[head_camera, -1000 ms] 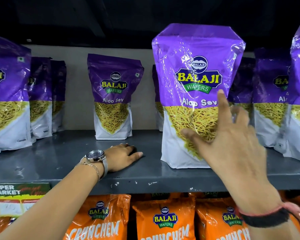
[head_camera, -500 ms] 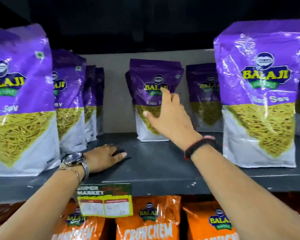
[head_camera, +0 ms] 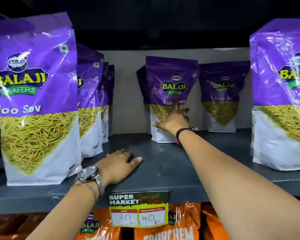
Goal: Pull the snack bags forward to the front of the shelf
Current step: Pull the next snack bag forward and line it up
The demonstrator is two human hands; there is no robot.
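Observation:
Purple Balaji Aloo Sev bags stand on a grey shelf. One bag stands far back in the middle, leaning slightly. My right hand reaches deep onto it: the thumb lies on its front and the fingers curl round its right edge. My left hand, with a watch on the wrist, rests palm down on the shelf near the front edge and holds nothing. A bag stands at the front left and another at the front right.
Another bag stands at the back, right of the held one. A row of bags runs back behind the front left bag. A price label hangs on the shelf edge. Orange Crunchem bags fill the shelf below.
My view has shifted left and closer. My right hand left the front right bag, reached back to the middle bag and took hold of it. My left hand stayed on the shelf.

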